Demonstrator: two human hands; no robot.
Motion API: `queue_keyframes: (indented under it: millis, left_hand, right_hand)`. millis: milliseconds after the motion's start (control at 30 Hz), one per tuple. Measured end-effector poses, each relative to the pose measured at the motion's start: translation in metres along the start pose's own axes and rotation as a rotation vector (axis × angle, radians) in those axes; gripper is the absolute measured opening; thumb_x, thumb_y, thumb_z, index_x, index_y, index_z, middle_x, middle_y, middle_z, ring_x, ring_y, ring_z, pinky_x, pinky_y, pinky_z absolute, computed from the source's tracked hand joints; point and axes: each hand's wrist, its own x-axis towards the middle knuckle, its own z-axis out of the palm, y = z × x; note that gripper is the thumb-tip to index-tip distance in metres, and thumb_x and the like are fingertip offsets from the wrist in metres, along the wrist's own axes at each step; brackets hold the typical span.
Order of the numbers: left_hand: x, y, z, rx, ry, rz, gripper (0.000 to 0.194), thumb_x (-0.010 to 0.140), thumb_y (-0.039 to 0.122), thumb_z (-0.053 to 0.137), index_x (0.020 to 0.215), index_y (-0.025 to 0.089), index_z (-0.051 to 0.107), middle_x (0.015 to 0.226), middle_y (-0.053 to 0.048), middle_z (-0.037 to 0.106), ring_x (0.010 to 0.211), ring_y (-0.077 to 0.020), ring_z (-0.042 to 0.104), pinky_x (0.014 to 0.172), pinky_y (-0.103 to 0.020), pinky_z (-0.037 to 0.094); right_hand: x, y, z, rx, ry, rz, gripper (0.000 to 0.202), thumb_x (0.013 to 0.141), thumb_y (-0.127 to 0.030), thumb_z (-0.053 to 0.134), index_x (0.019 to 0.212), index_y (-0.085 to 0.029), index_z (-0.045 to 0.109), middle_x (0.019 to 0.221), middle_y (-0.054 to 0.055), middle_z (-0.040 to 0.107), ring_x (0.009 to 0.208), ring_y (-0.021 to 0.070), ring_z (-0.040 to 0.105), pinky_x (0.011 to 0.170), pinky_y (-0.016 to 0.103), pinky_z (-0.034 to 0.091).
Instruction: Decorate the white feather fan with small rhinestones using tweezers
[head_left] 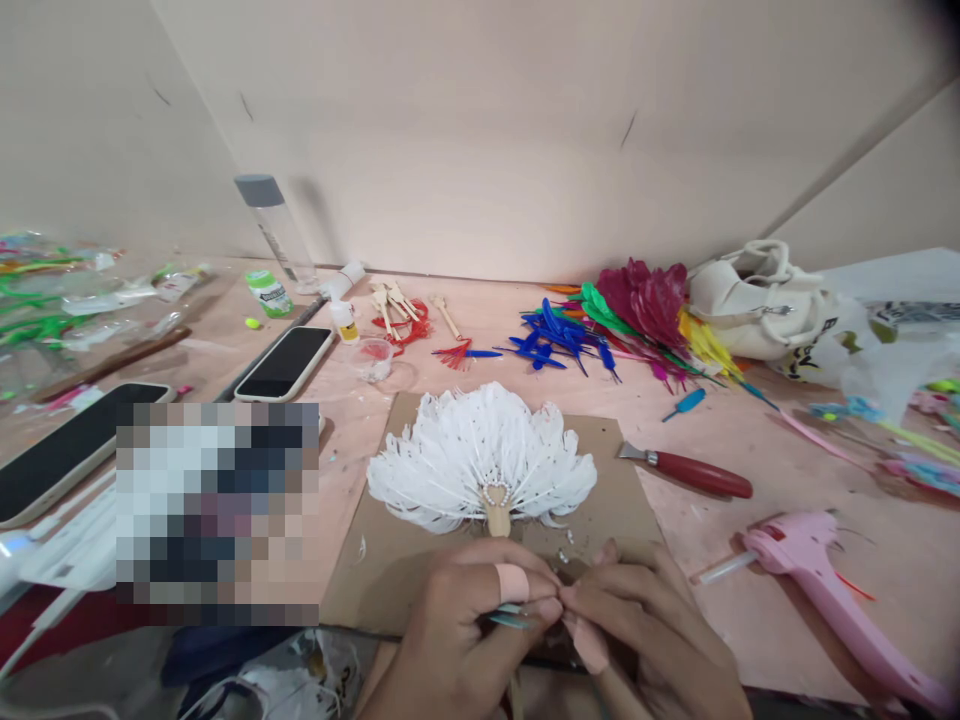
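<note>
A white feather fan (480, 450) lies spread on a brown cardboard sheet (360, 590), with a small heart of pearl-like beads on its wooden handle (499, 518). Just below it, my left hand (480, 620) is closed around a teal-grey tool, perhaps tweezers (510, 615); a bandage wraps one finger. My right hand (649, 620) meets it, fingertips pinched together with the left ones at something too small to make out. A few loose beads (566, 545) sit on the cardboard near my fingertips.
At the right lie a red-handled knife (701, 472) and a pink glue gun (814, 570). Blue feathers (555, 335) and a white bag (757, 300) are behind. Phones (285, 363), a green-lidded jar (268, 294) and a clear bottle (281, 235) stand or lie left.
</note>
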Motion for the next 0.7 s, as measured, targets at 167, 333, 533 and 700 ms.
queue_keyframes:
  millis: [167, 333, 533, 700]
  left_hand:
    - [0.0, -0.001, 0.001, -0.02, -0.025, -0.017, 0.019, 0.102, 0.022, 0.071, 0.092, 0.02, 0.088, 0.094, -0.005, 0.084, 0.084, -0.0141, 0.079, 0.077, -0.018, 0.059]
    - [-0.002, -0.002, 0.003, 0.01, 0.007, 0.039, 0.019, 0.101, 0.018, 0.069, 0.094, 0.02, 0.087, 0.093, -0.004, 0.085, 0.084, -0.0136, 0.08, 0.078, -0.018, 0.06]
    - [-0.004, -0.006, 0.01, 0.227, 0.043, 0.107, 0.021, 0.097, 0.012, 0.067, 0.105, 0.02, 0.085, 0.09, -0.003, 0.085, 0.078, -0.0149, 0.078, 0.071, -0.02, 0.058]
    - [-0.003, -0.014, 0.013, 0.377, 0.056, 0.158, 0.038, 0.089, 0.004, 0.057, 0.109, 0.02, 0.084, 0.088, -0.005, 0.081, 0.074, -0.0172, 0.075, 0.065, -0.024, 0.055]
  right_hand:
    - [-0.001, -0.001, 0.003, 0.02, -0.007, 0.05, 0.008, 0.098, -0.018, 0.067, 0.096, -0.024, 0.073, 0.084, -0.003, 0.074, 0.081, 0.0109, 0.068, 0.079, 0.026, 0.057]
    - [-0.005, -0.004, 0.005, 0.084, 0.084, 0.145, 0.01, 0.094, -0.015, 0.067, 0.094, -0.024, 0.07, 0.084, -0.003, 0.07, 0.084, 0.0114, 0.065, 0.082, 0.025, 0.054]
    - [-0.012, -0.002, 0.004, 0.178, 0.211, 0.203, 0.02, 0.09, -0.007, 0.064, 0.099, -0.024, 0.068, 0.086, 0.0, 0.067, 0.098, 0.0144, 0.066, 0.092, 0.025, 0.054]
    - [-0.011, -0.002, 0.006, 0.176, 0.234, 0.213, 0.023, 0.089, -0.004, 0.063, 0.1, -0.025, 0.068, 0.086, -0.001, 0.066, 0.1, 0.0141, 0.066, 0.095, 0.025, 0.054]
